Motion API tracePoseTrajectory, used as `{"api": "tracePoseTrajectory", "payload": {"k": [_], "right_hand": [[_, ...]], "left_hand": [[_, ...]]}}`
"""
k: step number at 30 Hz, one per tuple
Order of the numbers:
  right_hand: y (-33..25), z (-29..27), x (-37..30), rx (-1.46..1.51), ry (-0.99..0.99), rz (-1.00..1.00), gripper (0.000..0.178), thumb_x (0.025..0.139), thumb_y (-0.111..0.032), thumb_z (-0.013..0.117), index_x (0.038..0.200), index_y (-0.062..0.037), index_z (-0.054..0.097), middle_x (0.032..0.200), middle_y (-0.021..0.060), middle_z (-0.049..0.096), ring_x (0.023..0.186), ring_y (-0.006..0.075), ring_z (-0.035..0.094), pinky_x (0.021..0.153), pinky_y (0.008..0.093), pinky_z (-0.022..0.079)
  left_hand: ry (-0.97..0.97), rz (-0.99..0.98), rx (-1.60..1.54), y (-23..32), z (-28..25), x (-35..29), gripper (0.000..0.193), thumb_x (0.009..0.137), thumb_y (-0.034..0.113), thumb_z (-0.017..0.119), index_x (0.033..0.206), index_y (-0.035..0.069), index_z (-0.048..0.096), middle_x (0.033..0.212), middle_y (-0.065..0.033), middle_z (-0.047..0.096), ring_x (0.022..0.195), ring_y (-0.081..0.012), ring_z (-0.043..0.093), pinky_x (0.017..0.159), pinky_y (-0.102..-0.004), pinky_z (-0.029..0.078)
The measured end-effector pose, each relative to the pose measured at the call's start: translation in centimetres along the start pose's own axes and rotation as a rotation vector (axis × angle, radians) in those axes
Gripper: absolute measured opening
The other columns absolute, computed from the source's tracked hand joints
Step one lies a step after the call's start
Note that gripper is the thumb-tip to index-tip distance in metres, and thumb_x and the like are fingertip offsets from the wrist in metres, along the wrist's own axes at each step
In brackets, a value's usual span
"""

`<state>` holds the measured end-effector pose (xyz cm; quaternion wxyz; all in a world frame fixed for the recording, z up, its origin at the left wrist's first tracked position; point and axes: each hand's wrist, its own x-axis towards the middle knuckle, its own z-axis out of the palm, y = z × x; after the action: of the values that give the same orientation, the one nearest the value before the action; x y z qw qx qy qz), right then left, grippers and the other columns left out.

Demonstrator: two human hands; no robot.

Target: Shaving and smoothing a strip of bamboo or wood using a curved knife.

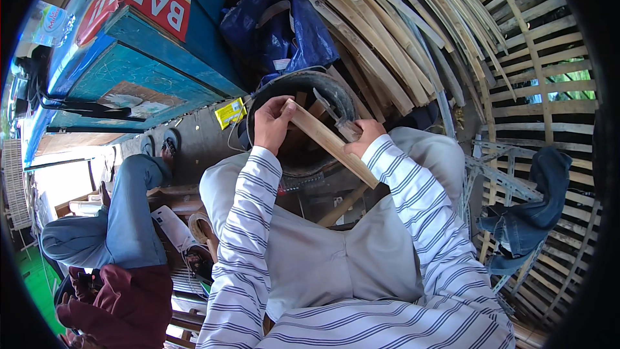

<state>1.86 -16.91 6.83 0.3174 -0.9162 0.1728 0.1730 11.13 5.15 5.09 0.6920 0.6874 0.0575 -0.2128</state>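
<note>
A flat pale strip of bamboo or wood [329, 145] slants across in front of me, over a dark round bucket [352, 100]. My left hand [272, 123] is closed around the strip's far left end, thumb on top. My right hand [368, 137] is closed on a knife [327, 105], its blade pointing up and to the left. The fingers of that hand also rest against the strip's edge. The knife's handle is mostly covered by the hand. The strip's near end lies by my right sleeve, above my lap.
Long bamboo strips [368, 32] are piled at the far right, beside a slatted bamboo wall [539, 77]. A blue plastic bag [284, 26] sits behind the bucket. A blue wooden box [148, 71] stands at the left. Another person [129, 239] sits to my left. Jeans [529, 213] hang at right.
</note>
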Motion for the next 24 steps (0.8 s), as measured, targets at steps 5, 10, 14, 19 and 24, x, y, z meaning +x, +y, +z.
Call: {"api": "tracePoseTrajectory", "payload": {"k": [5, 10, 14, 19, 24], "right_hand": [[0.8, -2.1, 0.0, -0.105, 0.055, 0.002, 0.058, 0.056, -0.027, 0.082, 0.105, 0.0006, 0.066, 0.1, 0.0218, 0.067, 0.096, 0.0374, 0.063, 0.09, 0.0398, 0.049], [-0.2, -2.3, -0.1, -0.2, 0.127, -0.038, 0.048, 0.062, -0.02, 0.078, 0.105, -0.0021, 0.065, 0.098, 0.0217, 0.067, 0.095, 0.0394, 0.063, 0.089, 0.0428, 0.049], [-1.0, -2.5, -0.7, -0.279, 0.106, -0.041, 0.041, 0.067, -0.013, 0.074, 0.106, -0.0081, 0.065, 0.097, 0.0205, 0.067, 0.094, 0.0398, 0.063, 0.088, 0.0442, 0.05], [0.0, -2.2, -0.6, -0.267, 0.186, -0.096, 0.035, 0.071, -0.008, 0.071, 0.105, -0.0111, 0.064, 0.095, 0.0192, 0.067, 0.092, 0.0368, 0.064, 0.085, 0.0447, 0.051], [0.3, -4.4, 0.5, 0.059, 0.468, -0.093, 0.049, 0.071, -0.036, 0.08, 0.105, -0.0063, 0.063, 0.091, 0.0197, 0.068, 0.09, 0.0401, 0.064, 0.081, 0.0455, 0.05]], "left_hand": [[-0.125, 0.465, 0.585, 2.0, 1.9, -1.2, 0.055, 0.061, 0.002, 0.071, 0.114, 0.008, 0.056, 0.111, -0.0134, 0.057, 0.105, -0.033, 0.056, 0.091, -0.038, 0.05], [-0.083, 0.562, 1.18, 1.6, 1.8, -2.0, 0.042, 0.063, 0.015, 0.076, 0.103, 0.009, 0.064, 0.096, -0.0083, 0.058, 0.107, -0.0284, 0.054, 0.09, -0.0409, 0.047], [-0.295, 0.406, 1.335, -0.8, 2.0, -2.4, 0.038, 0.069, 0.024, 0.078, 0.102, 0.008, 0.067, 0.098, -0.0103, 0.066, 0.099, -0.0299, 0.061, 0.086, -0.041, 0.049], [-0.564, 0.251, 1.251, -1.9, 2.7, -2.4, 0.024, 0.085, 0.024, 0.066, 0.098, 0.004, 0.067, 0.097, -0.0166, 0.068, 0.08, -0.0294, 0.068, 0.074, -0.0405, 0.053], [-0.525, -0.332, 0.428, -2.0, 3.3, -1.2, 0.021, 0.098, 0.018, 0.047, 0.101, 0.0, 0.057, 0.068, -0.0051, 0.054, 0.046, -0.0145, 0.053, 0.046, -0.0305, 0.05]]}}
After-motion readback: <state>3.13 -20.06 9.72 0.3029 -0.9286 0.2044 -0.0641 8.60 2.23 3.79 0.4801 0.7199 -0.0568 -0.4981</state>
